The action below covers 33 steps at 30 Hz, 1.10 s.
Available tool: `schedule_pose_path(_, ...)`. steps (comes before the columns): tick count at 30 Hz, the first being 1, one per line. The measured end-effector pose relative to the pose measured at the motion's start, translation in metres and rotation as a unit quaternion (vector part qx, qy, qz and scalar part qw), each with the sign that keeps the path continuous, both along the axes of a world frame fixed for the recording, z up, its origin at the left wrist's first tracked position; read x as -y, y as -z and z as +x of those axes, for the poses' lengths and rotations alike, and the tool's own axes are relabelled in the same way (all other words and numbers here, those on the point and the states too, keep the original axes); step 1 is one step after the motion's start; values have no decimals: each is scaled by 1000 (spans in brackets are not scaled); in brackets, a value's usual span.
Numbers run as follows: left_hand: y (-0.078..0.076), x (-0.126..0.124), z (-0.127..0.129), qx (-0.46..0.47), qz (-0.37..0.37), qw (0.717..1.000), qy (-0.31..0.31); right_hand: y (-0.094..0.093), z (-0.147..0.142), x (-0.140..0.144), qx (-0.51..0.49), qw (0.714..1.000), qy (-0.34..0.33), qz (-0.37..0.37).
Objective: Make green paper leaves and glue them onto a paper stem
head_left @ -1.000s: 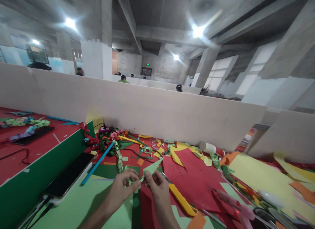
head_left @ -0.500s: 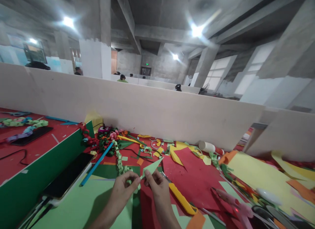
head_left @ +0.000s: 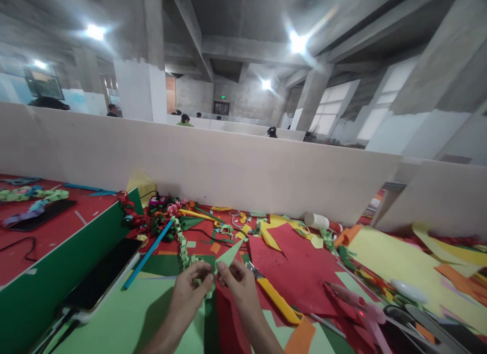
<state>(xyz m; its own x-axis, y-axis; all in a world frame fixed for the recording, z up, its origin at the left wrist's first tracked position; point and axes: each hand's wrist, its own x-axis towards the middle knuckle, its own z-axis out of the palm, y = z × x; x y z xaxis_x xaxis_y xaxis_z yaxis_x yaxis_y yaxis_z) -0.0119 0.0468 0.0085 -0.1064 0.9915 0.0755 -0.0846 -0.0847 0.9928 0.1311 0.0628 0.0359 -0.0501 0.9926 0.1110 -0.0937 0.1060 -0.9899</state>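
Observation:
A pointed piece of light green paper [head_left: 230,254] is pinched between the thumb and fingers of my right hand [head_left: 240,289], its long tip aimed up and to the right. My left hand [head_left: 193,292] is closed at the paper's lower left end, thumb against curled fingers; the exact bit it grips is partly hidden. A light green paper chain [head_left: 183,246] runs down behind my left hand. Close to my right hand lies a yellow utility knife [head_left: 279,301] on red paper [head_left: 300,273].
On the left, a phone [head_left: 104,273] lies by a green board [head_left: 64,257] and a blue paper stick [head_left: 147,255]. A pink hot glue gun [head_left: 361,311] and scissors [head_left: 422,323] lie at right. Paper scraps cover the back, below a white partition [head_left: 228,166].
The whole view has shifted slightly, moving the scene leftward. The paper piece sits a little more upright in my right hand, and my fingers have shifted slightly at its lower end.

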Motion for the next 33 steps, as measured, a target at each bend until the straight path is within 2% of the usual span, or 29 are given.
schedule_pose_path(4,-1,0,1,-4,-8,1000,-3,1,4,0,36,999,-16,19)
schedule_pose_path(8,-6,1,-2,-12,-15,1000,21,1,13,-5,67,997,-16,28)
schedule_pose_path(14,-7,5,-9,-50,-13,997,52,-10,26,-8,78,996,-34,28)
schedule_pose_path(18,-4,8,-6,-135,33,990,35,-18,26,-4,78,996,-23,36)
schedule_pose_path(23,-11,11,-3,-215,113,970,-6,-17,23,0,77,996,16,45)
schedule_pose_path(28,-11,13,-7,-329,217,915,-85,-6,18,4,64,995,65,40)
schedule_pose_path(31,-10,13,-8,-360,230,900,-88,-1,17,5,53,996,69,35)
schedule_pose_path(33,-12,13,-8,-350,215,909,-75,1,17,4,43,996,66,32)
